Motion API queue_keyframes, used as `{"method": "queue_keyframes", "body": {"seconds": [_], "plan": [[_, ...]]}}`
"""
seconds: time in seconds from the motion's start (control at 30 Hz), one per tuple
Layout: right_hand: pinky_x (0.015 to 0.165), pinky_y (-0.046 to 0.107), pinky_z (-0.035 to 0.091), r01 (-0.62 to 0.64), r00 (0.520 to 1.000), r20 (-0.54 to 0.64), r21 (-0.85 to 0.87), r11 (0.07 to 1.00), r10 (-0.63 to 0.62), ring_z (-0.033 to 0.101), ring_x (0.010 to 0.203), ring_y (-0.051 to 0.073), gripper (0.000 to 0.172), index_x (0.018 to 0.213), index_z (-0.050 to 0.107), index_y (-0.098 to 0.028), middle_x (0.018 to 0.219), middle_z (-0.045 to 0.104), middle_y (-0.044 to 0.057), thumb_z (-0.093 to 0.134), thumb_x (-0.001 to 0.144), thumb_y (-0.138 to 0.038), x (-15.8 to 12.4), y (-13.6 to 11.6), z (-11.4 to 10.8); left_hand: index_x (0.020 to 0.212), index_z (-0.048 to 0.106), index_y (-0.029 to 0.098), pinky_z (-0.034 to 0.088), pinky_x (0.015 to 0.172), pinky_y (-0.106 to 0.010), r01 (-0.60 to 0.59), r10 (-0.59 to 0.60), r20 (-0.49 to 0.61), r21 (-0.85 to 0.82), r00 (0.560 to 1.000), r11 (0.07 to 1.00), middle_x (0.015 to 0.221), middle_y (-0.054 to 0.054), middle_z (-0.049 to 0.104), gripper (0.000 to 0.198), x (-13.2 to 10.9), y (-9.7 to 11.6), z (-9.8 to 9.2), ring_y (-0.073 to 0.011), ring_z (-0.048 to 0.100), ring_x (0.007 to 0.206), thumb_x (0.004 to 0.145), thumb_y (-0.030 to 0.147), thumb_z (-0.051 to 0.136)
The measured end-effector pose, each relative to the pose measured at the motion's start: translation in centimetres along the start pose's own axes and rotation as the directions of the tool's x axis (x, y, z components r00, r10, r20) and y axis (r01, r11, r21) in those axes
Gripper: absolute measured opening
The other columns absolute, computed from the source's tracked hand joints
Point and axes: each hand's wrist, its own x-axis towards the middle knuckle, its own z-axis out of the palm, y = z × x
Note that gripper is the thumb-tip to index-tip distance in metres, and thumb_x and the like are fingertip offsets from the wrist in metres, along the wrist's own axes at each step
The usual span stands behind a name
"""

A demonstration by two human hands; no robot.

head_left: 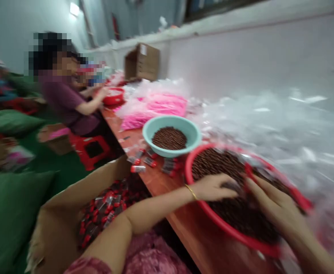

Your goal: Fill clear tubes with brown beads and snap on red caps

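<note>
my left grip point(214, 187) lies palm down, fingers loosely curled; my right grip point(272, 207) lies flat just beside it, fingers stretched, both forearms extended.

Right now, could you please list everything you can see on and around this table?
red basin: one, red, near table edge, full of brown pieces
bowl: one, teal, behind basin, brown pieces inside
capped tubes: several, red-capped, on table
open carton: one, brown, below table, holds tubes
pink bags: pile, pink, farther along
co-worker: one, purple top, seated left
left hand: one, bracelet, on pieces
right hand: one, on pieces
</note>
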Motion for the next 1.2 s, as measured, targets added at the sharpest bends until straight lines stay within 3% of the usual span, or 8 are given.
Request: {"method": "queue_keyframes", "body": {"seconds": [0.07,0.27,0.43,0.67,0.8,0.97,1.1,1.2], "plan": [[0.049,0.028,0.043,-0.014,0.988,0.157,0.106,0.994,-0.003,0.049,0.046,0.015,0.050,0.080,0.062,-0.018,0.052,0.052,0.001,0.031,0.083,-0.057,-0.5,0.1,0.1,0.100,0.058,0.012,0.044,0.089,-0.028,-0.071,0.072,-0.025,0.023,0.997,0.997,0.098,-0.004,0.062,0.024,0.0,0.0,-0.3,-0.0144,0.057,0.091,0.077,0.019,0.057],[0.068,0.029,0.049,0.116,0.979,0.140,0.223,0.968,-0.150,0.061,0.073,0.018,0.051,0.110,0.062,-0.015,0.075,0.065,0.004,0.034,0.087,-0.049,-0.1,0.7,1.1,0.114,0.054,0.011,0.043,0.091,-0.030,-0.183,0.183,0.000,-0.038,0.983,0.982,0.108,-0.007,0.062,0.042,0.9,-0.9,-0.4,-0.0172,0.057,0.098,0.072,0.016,0.060],[0.083,0.033,0.048,0.230,0.969,0.116,-0.113,0.967,-0.217,0.063,0.095,0.021,0.052,0.133,0.044,-0.015,0.112,0.064,0.010,0.025,0.092,-0.041,-1.1,0.3,2.0,0.095,0.059,0.011,0.045,0.070,-0.024,-0.176,0.183,-0.050,0.125,0.982,0.976,0.081,-0.001,0.062,0.028,0.5,-1.1,-0.4,-0.0127,0.055,0.072,0.068,0.019,0.060],[0.067,0.035,0.049,0.183,0.974,0.215,-0.590,0.787,-0.065,0.067,0.076,0.027,0.055,0.133,0.042,-0.009,0.087,0.069,0.014,0.030,0.091,-0.042,-1.4,-2.1,1.8,0.077,0.058,0.012,0.040,0.058,-0.021,-0.087,0.115,-0.126,0.209,0.985,0.974,0.064,0.003,0.054,0.013,0.3,-0.8,-0.3,-0.0095,0.048,0.060,0.066,0.019,0.061],[0.082,0.038,0.048,0.267,0.964,0.133,-0.442,0.856,-0.232,0.061,0.101,0.026,0.050,0.123,0.052,-0.013,0.109,0.064,0.014,0.024,0.093,-0.042,0.7,-2.7,-0.1,0.095,0.060,0.011,0.045,0.070,-0.026,-0.152,0.155,-0.007,0.137,0.988,0.979,0.080,-0.001,0.062,0.034,1.0,-0.8,0.0,-0.0140,0.054,0.073,0.066,0.026,0.067],[0.084,0.030,0.048,0.600,0.783,0.226,-0.023,0.800,-0.580,0.061,0.094,0.017,0.044,0.086,0.065,-0.017,0.097,0.065,0.008,0.026,0.094,-0.036,3.3,-2.5,-0.7,0.101,0.057,0.012,0.045,0.082,-0.032,-0.206,0.204,0.032,0.069,0.978,0.976,0.094,-0.005,0.063,0.039,1.1,-1.0,-0.2,-0.0186,0.056,0.088,0.069,0.032,0.067],[0.077,0.033,0.050,0.573,0.814,-0.005,-0.161,0.804,-0.581,0.060,0.086,0.018,0.026,0.095,0.061,-0.015,0.095,0.062,0.011,0.047,0.087,-0.035,2.1,-1.1,-0.9,0.095,0.054,0.014,0.044,0.073,-0.027,-0.189,0.189,-0.010,-0.008,0.982,0.982,0.083,-0.001,0.058,0.033,0.9,-1.0,-0.4,-0.0126,0.052,0.075,0.072,0.035,0.065],[0.081,0.038,0.050,0.546,0.826,0.021,-0.277,0.791,-0.563,0.060,0.092,0.023,0.041,0.118,0.050,-0.013,0.102,0.060,0.014,0.048,0.086,-0.038,0.1,-0.3,-0.7,0.086,0.049,0.016,0.039,0.057,-0.022,-0.085,0.083,-0.016,-0.147,0.996,0.985,0.067,0.004,0.046,0.029,0.9,-0.9,-0.3,-0.0077,0.042,0.057,0.079,0.044,0.055]]}}
